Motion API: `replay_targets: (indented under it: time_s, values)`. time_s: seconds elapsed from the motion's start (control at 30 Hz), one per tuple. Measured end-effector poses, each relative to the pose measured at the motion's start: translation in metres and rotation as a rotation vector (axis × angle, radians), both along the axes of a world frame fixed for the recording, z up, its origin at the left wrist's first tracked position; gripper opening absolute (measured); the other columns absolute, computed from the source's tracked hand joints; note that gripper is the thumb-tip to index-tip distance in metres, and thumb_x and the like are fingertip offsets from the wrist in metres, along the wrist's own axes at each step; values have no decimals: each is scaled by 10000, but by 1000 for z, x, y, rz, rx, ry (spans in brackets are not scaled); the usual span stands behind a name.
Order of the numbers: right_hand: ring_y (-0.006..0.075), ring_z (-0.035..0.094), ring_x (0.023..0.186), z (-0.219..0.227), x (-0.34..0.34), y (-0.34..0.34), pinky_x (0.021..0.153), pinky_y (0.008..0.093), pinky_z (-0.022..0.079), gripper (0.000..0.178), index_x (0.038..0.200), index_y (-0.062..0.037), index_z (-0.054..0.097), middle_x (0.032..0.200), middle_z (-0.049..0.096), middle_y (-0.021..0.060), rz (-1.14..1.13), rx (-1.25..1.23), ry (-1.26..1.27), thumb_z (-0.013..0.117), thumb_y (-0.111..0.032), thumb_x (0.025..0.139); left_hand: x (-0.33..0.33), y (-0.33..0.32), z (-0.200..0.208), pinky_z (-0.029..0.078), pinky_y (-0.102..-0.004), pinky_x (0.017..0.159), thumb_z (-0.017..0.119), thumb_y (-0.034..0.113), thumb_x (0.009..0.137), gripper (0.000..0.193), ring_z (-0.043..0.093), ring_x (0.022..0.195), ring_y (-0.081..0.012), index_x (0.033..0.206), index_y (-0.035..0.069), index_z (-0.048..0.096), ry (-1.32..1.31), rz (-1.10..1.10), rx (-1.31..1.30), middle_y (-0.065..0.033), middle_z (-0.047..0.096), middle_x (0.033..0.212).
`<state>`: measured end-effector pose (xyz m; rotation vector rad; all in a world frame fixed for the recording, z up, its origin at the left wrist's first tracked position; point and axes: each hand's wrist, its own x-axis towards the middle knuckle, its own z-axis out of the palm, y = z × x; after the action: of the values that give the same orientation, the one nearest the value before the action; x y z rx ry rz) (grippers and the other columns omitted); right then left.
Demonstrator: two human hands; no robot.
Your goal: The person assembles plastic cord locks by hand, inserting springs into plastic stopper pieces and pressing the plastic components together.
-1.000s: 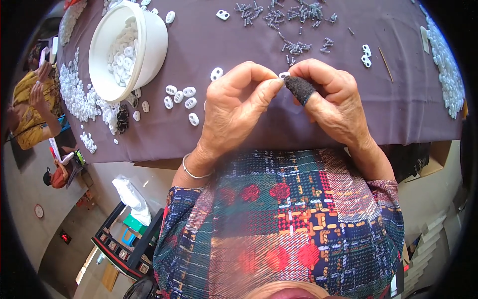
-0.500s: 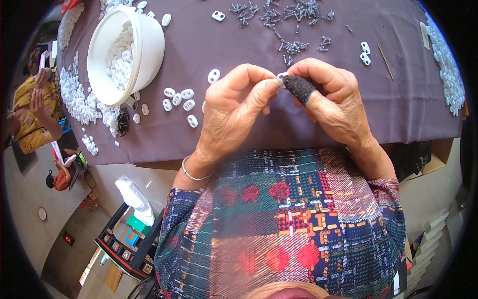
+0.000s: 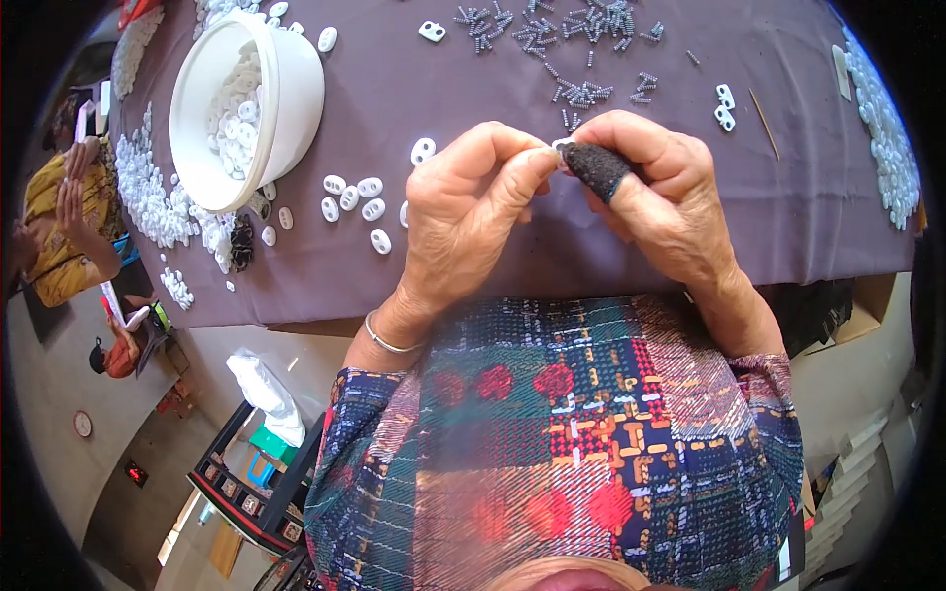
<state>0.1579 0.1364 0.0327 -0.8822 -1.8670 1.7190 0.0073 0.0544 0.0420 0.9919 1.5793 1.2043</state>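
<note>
A small white two-hole plastic cord lock [image 3: 563, 144] is pinched between my hands, mostly covered by the fingers. My left hand [image 3: 455, 212] has its thumb and forefinger pressed together at the piece's left side. On the other side, my right hand [image 3: 670, 192] grips it with a dark cloth cover [image 3: 596, 171] on the thumb. Whether a spring is in the piece is hidden. Several loose cord locks [image 3: 349, 198] lie left of my left hand. Beyond my fingers are scattered small metal springs [image 3: 581, 95].
A white tub [image 3: 296, 94] tilts at the left, with white pieces inside and a pile of small white parts [image 3: 153, 187] beside it. Another pile [image 3: 880, 138] lines the right edge. Two joined cord locks [image 3: 725, 106] lie near a thin stick [image 3: 764, 123]. Another person [image 3: 74, 217] sits at far left.
My hands stay together at the same spot; the right thumb has tilted slightly over the cord lock. The objects on the table have not moved.
</note>
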Motion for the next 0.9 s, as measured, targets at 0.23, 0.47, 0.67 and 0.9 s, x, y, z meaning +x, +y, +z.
replay_targets:
  time_s: [0.23, 0.47, 0.67, 0.9]
  values:
    - [12, 403, 459, -7, 3, 0, 401, 171, 296, 102, 897, 1, 592, 592, 501, -27, -36, -39, 50, 526, -74, 875, -4, -1, 6, 421, -180, 537, 571, 153, 892, 174, 523, 616, -49, 932, -14, 600, -220, 9, -92, -26, 601, 757]
    - [13, 411, 458, -7, 3, -1, 400, 170, 303, 98, 906, -3, 593, 594, 508, -26, -30, -31, 48, 531, -71, 873, 1, -1, 4, 443, -187, 559, 594, 103, 873, 136, 540, 631, -65, 929, -21, 590, -134, -3, -78, -25, 600, 764]
    - [13, 417, 462, -6, 2, -2, 402, 170, 306, 97, 904, 2, 593, 598, 514, -22, -58, 7, 41, 527, -60, 869, 4, 1, 1, 434, -181, 534, 591, 88, 872, 110, 526, 602, -55, 896, -19, 588, -111, 21, -31, -23, 590, 723]
    - [11, 411, 464, -4, 2, -2, 401, 176, 304, 100, 907, 5, 593, 593, 509, -23, -52, -59, 2, 524, -56, 868, 5, 1, -6, 411, -177, 482, 581, 72, 874, 89, 504, 553, -40, 867, -17, 589, -52, 24, 44, -10, 578, 678]
